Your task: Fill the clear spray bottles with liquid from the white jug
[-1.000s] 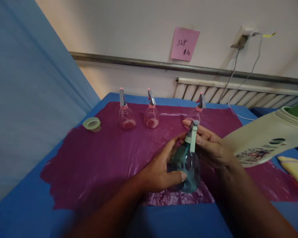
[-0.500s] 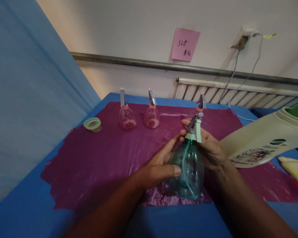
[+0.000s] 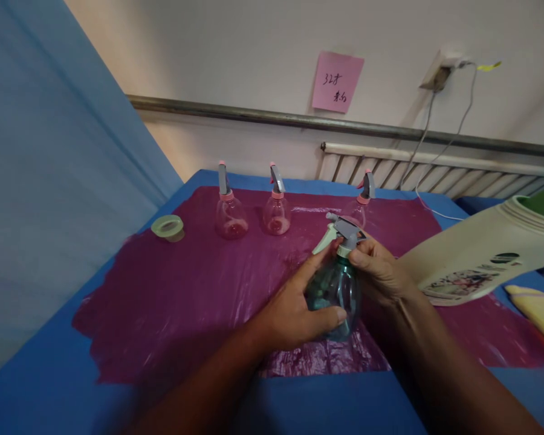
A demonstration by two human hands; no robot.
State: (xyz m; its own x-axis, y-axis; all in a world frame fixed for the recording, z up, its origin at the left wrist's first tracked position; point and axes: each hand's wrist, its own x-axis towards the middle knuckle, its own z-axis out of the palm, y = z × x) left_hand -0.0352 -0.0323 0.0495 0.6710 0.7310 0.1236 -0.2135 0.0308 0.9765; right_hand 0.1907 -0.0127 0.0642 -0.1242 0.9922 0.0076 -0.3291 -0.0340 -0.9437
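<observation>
A clear green spray bottle (image 3: 344, 296) with a grey and pale green trigger head is between my two hands, over the front of the purple plastic sheet (image 3: 176, 302). My left hand (image 3: 306, 308) wraps round the bottle's body, thumb across its front. At the neck, my right hand (image 3: 378, 266) grips the collar of the spray head with thumb and fingers; its lower fingers are partly hidden. The trigger points toward the left. Behind stand three clear spray bottles with pink collars: one at left (image 3: 232, 219), one in the middle (image 3: 277, 215), and one (image 3: 356, 211) partly hidden behind my hands.
To the right, a large cream jug (image 3: 471, 260) with a green part at its mouth lies tilted. A pale green lid or shallow cup (image 3: 167, 226) sits at left. A folded yellow cloth (image 3: 535, 311) lies at the right edge. A blue curtain (image 3: 63, 181) hangs at left.
The green spray bottle's head has turned, so its trigger now faces left instead of toward me. The bottle sits slightly higher and further left, with my right hand now round its collar.
</observation>
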